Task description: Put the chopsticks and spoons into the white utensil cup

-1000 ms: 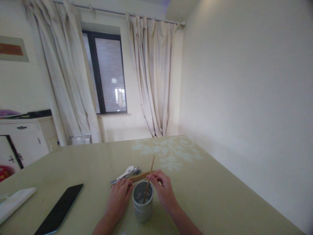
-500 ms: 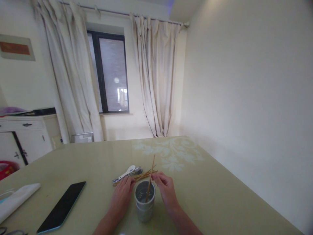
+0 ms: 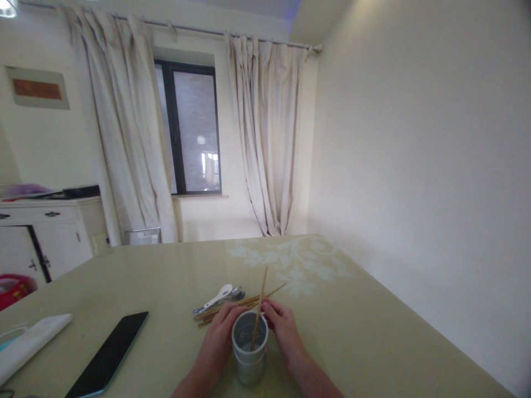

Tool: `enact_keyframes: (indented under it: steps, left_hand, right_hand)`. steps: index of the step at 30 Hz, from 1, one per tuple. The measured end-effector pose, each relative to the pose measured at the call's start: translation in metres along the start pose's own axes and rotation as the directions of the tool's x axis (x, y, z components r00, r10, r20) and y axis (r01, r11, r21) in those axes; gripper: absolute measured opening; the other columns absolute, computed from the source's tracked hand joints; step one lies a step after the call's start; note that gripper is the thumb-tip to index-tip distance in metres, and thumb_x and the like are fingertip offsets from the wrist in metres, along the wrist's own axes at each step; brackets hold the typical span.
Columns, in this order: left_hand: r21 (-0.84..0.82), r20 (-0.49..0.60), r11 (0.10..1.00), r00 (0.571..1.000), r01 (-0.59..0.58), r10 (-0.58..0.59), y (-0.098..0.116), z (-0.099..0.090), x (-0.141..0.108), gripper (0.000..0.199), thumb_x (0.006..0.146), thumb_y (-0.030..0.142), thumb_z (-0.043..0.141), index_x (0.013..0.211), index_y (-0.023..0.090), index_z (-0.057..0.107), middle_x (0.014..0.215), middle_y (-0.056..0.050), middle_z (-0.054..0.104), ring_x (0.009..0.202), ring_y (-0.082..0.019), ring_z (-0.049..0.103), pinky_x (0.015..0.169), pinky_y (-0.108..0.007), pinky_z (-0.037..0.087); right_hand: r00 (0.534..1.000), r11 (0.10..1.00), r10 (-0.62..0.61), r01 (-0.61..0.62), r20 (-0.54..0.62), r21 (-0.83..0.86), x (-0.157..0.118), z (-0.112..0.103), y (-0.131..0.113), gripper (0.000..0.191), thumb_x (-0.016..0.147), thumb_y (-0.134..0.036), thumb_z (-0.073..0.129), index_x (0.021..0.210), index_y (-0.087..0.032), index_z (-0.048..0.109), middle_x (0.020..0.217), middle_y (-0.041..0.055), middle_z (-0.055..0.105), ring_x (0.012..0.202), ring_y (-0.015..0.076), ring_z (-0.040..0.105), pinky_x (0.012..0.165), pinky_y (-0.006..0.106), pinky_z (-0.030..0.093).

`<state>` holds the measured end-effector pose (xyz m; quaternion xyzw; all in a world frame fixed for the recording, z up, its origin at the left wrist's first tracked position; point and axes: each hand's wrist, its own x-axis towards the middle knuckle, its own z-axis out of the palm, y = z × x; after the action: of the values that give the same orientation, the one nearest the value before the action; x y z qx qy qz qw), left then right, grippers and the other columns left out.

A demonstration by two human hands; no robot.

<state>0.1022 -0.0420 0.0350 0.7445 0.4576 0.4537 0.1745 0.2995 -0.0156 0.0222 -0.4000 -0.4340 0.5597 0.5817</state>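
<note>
A grey metal utensil cup (image 3: 250, 362), with holes in its bottom, stands upright between my hands. One wooden chopstick (image 3: 260, 298) leans in it, its top rising above the rim. My right hand (image 3: 286, 329) is closed just right of the rim, thumb and fingers pinched at another chopstick (image 3: 279, 289) that slants up to the right. My left hand (image 3: 220, 337) curls along the cup's left side, fingers together, tips partly hidden beyond the rim. Behind it lie several loose chopsticks (image 3: 205, 316), a white spoon (image 3: 219, 296) and metal spoons (image 3: 237, 293).
A black phone (image 3: 110, 354) lies left on the glossy table (image 3: 373, 342), beside a white packet (image 3: 33, 342). A wall (image 3: 415, 166) runs along the table's right edge. Curtains, a window (image 3: 197, 127) and a white cabinet (image 3: 66, 232) stand beyond.
Both hands have drawn in toward the cup, the left now against its side. A chopstick now slants up beyond my right fingers, and the loose chopsticks have shifted. The view has tilted slightly up.
</note>
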Motion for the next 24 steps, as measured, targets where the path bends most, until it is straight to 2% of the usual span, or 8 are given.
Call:
enact_keyframes:
  steps: [4,6,9,11,12,17,20,24]
  left_hand:
    - [0.001,0.030,1.000,0.999,-0.024,0.024,0.006,0.001,-0.002,0.032,0.098,0.026,0.059,0.118,0.028,0.083,0.121,-0.009,0.079,0.116,-0.026,0.074,0.103,-0.037,0.060]
    - [0.034,0.025,0.999,0.999,-0.039,0.039,-0.002,0.002,-0.002,0.034,0.100,0.028,0.056,0.125,0.030,0.080,0.127,-0.009,0.078,0.122,-0.026,0.072,0.107,-0.038,0.059]
    - [0.179,-0.063,0.984,0.998,-0.018,0.030,-0.028,0.001,0.001,0.036,0.104,0.034,0.051,0.128,0.031,0.077,0.131,-0.008,0.079,0.123,-0.026,0.072,0.109,-0.040,0.059]
    - [0.330,-0.145,0.943,0.989,0.036,0.013,-0.047,-0.001,0.003,0.037,0.105,0.033,0.046,0.120,0.028,0.079,0.125,-0.009,0.081,0.119,-0.027,0.074,0.107,-0.044,0.059]
    - [0.403,-0.143,0.914,0.990,0.054,0.005,-0.055,-0.003,0.003,0.038,0.104,0.030,0.044,0.118,0.028,0.080,0.122,-0.009,0.081,0.116,-0.027,0.074,0.107,-0.044,0.059]
    - [0.657,-0.022,0.745,0.991,0.117,-0.136,-0.067,-0.009,0.002,0.041,0.104,0.022,0.043,0.127,0.026,0.077,0.133,-0.008,0.078,0.125,-0.028,0.070,0.109,-0.045,0.053]
    - [0.716,0.012,0.686,0.981,0.128,-0.195,-0.061,-0.009,0.003,0.044,0.104,0.021,0.042,0.133,0.026,0.075,0.139,-0.008,0.075,0.131,-0.029,0.066,0.112,-0.046,0.049]
    - [0.699,0.051,0.705,0.975,0.120,-0.217,-0.052,-0.013,0.004,0.038,0.104,0.025,0.044,0.122,0.028,0.078,0.134,-0.006,0.077,0.127,-0.028,0.067,0.109,-0.043,0.049]
  right_hand:
    - [0.999,0.999,-0.030,0.031,0.038,-0.023,-0.001,0.002,-0.005,0.056,0.070,-0.070,0.089,0.094,-0.019,0.086,0.090,0.0086,0.084,0.080,0.0239,0.073,0.072,0.031,0.055]
    - [0.998,0.998,-0.059,0.058,-0.008,-0.031,-0.001,0.001,-0.011,0.057,0.071,-0.072,0.088,0.092,-0.019,0.085,0.090,0.0090,0.083,0.082,0.0247,0.074,0.071,0.031,0.055]
    - [0.978,0.990,-0.141,0.143,-0.155,0.000,0.001,-0.003,-0.026,0.061,0.071,-0.075,0.086,0.094,-0.019,0.082,0.093,0.0107,0.083,0.084,0.0263,0.076,0.071,0.032,0.057]
    - [0.930,0.969,-0.234,0.245,-0.283,0.005,0.003,-0.010,-0.040,0.062,0.072,-0.077,0.084,0.093,-0.018,0.079,0.091,0.0108,0.082,0.081,0.0260,0.076,0.072,0.034,0.058]
    - [0.895,0.953,-0.289,0.304,-0.341,-0.009,0.004,-0.014,-0.048,0.062,0.073,-0.077,0.083,0.093,-0.018,0.078,0.089,0.0103,0.081,0.080,0.0254,0.075,0.073,0.035,0.058]
    - [0.724,0.866,-0.468,0.491,-0.506,-0.099,0.002,-0.033,-0.079,0.055,0.083,-0.069,0.080,0.100,-0.016,0.075,0.085,0.0077,0.079,0.076,0.0226,0.071,0.075,0.035,0.059]
    - [0.682,0.843,-0.497,0.526,-0.537,-0.113,-0.002,-0.036,-0.087,0.053,0.086,-0.065,0.079,0.103,-0.016,0.076,0.082,0.0060,0.077,0.073,0.0205,0.069,0.071,0.033,0.058]
    - [0.681,0.817,-0.539,0.566,-0.496,-0.110,-0.013,-0.026,-0.090,0.048,0.089,-0.061,0.079,0.103,-0.016,0.077,0.076,0.0040,0.073,0.069,0.0191,0.067,0.067,0.031,0.057]
